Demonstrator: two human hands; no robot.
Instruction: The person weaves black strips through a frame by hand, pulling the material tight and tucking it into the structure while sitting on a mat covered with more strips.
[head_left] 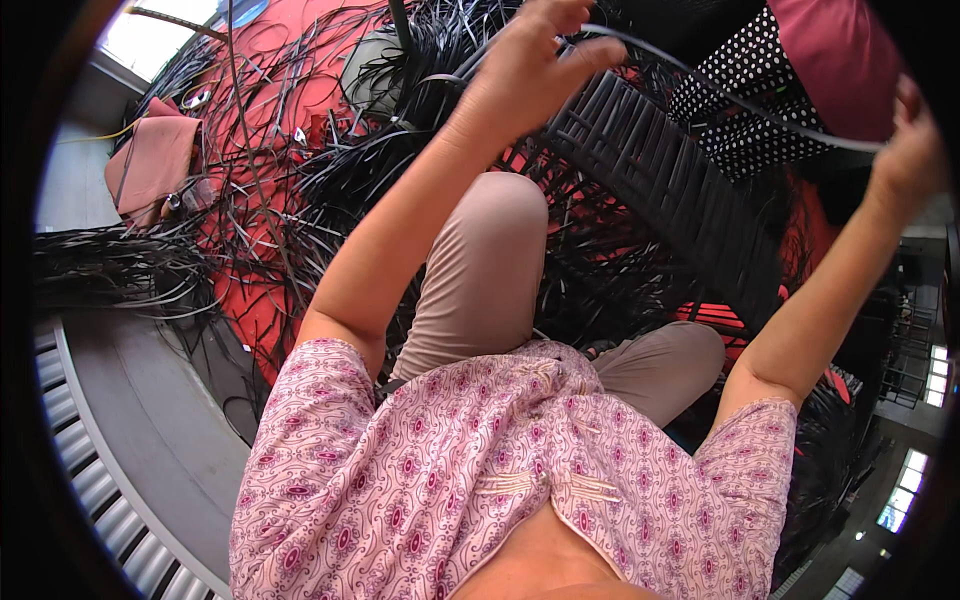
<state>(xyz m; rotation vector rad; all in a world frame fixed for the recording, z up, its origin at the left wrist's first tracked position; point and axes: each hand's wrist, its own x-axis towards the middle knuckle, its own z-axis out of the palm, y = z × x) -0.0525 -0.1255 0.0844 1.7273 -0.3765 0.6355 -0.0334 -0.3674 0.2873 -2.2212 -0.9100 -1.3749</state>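
Observation:
A long pale grey strip (735, 98) arcs across the upper right. One end region reaches my right hand (908, 155), which is raised at the right edge, slightly blurred, with its fingers closed on the strip. At the upper middle is my left hand (530, 70), its thumb spread away from the fingers. The strip passes close by that thumb, and I see no firm grip on it there; the fingertips are partly cut off by the top edge. Below the strip, a dark woven panel of black slats (670, 150) slants down to the right in front of my knees.
Black strips (330, 190) lie tangled over a red floor covering (290, 60), with a thick bundle (120, 270) at the left. A pink cloth (155, 160) lies upper left. Another person's polka-dot clothing (735, 80) is close at upper right. A grey roller conveyor (95, 460) curves along the lower left.

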